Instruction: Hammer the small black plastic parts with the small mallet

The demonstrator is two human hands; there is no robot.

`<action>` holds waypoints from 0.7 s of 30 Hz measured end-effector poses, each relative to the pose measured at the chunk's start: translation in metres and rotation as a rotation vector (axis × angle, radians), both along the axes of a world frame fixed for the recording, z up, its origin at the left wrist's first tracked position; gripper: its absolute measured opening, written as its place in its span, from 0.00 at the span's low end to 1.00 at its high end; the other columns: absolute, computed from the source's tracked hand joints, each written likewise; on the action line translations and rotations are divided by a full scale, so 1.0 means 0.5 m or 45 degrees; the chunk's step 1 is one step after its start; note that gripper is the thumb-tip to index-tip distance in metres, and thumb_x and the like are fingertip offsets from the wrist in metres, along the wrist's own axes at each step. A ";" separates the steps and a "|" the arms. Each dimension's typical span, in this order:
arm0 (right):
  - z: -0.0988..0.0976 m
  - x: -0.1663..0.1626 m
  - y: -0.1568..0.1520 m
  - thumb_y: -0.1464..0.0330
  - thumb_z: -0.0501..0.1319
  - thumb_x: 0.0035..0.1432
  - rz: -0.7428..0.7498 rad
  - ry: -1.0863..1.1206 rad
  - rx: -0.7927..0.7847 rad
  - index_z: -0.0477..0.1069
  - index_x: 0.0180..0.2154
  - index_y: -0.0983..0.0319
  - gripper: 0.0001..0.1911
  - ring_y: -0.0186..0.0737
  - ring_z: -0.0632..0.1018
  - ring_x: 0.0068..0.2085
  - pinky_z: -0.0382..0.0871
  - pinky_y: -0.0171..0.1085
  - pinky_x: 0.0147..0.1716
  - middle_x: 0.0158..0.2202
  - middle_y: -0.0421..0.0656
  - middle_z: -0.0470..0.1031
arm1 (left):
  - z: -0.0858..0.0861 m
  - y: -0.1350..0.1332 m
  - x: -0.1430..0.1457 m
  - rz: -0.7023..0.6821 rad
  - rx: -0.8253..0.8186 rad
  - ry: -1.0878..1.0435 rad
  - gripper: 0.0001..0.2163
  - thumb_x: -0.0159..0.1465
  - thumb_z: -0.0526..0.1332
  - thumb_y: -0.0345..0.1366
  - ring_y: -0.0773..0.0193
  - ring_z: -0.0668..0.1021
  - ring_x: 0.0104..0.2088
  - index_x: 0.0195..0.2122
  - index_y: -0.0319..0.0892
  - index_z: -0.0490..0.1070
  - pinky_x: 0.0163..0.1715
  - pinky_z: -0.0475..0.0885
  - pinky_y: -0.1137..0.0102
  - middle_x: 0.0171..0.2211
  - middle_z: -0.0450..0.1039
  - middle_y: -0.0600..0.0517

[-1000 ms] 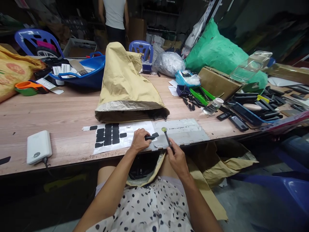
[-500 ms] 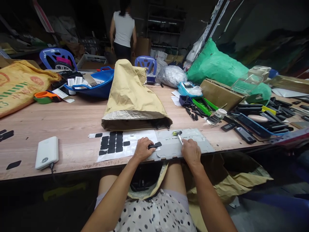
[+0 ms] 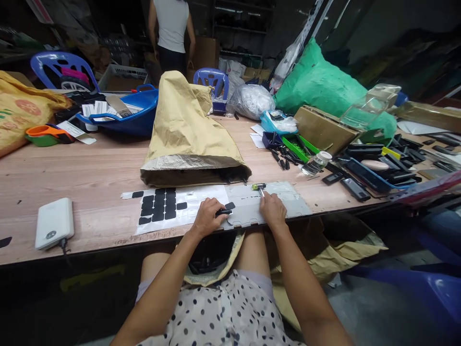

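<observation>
My left hand [image 3: 209, 216] is closed on a small, slim black piece [image 3: 224, 212], whose exact kind I cannot make out. It rests at the left part of a grey flat board [image 3: 245, 206] by the table's front edge. In my right hand [image 3: 272, 209] is a small hammer [image 3: 259, 186] with a yellowish and dark head, lying over the board. A black rounded sticker [image 3: 229, 205] shows just beyond the black piece. Left of my left hand lies a white sheet [image 3: 192, 221] bearing rows of black rounded stickers [image 3: 158, 204].
A large tan sack [image 3: 190, 129] stands open-mouthed behind the sheet. At left is a white power bank [image 3: 54, 223] with a cable. Right are a clear jar [image 3: 317, 163], a green tray [image 3: 297, 148] and many black parts. Another sack [image 3: 237, 245] lies between my knees. A person [image 3: 172, 29] stands behind.
The view has shifted, so the table's things sit a little further left and higher. Both hands keep hold of the same things; the hammer stays low over the board.
</observation>
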State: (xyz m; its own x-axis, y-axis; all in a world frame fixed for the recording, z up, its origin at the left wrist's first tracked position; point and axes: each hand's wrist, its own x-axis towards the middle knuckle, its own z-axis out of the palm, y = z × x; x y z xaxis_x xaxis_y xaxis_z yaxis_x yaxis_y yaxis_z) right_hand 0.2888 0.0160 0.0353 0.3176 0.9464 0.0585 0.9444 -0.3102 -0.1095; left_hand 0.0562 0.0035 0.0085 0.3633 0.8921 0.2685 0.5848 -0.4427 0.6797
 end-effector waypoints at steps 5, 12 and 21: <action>0.008 -0.006 0.000 0.67 0.50 0.70 -0.041 0.025 -0.050 0.71 0.60 0.62 0.21 0.50 0.76 0.49 0.68 0.40 0.43 0.49 0.55 0.74 | 0.007 -0.137 -0.022 -0.317 -0.137 -0.143 0.10 0.69 0.57 0.40 0.60 0.76 0.37 0.42 0.44 0.75 0.40 0.72 0.67 0.36 0.75 0.48; 0.018 -0.010 0.001 0.67 0.48 0.71 -0.060 0.066 -0.092 0.70 0.61 0.61 0.23 0.50 0.75 0.51 0.67 0.41 0.45 0.51 0.55 0.73 | -0.062 -0.205 -0.053 0.099 -0.698 0.674 0.09 0.68 0.55 0.34 0.56 0.80 0.43 0.42 0.43 0.75 0.43 0.71 0.66 0.41 0.77 0.45; 0.020 -0.014 -0.003 0.68 0.49 0.70 -0.048 0.056 -0.081 0.70 0.61 0.62 0.22 0.51 0.75 0.51 0.67 0.41 0.44 0.50 0.55 0.73 | 0.025 -0.141 -0.044 0.020 -0.724 0.334 0.11 0.67 0.58 0.42 0.58 0.80 0.34 0.36 0.43 0.77 0.35 0.71 0.68 0.33 0.79 0.50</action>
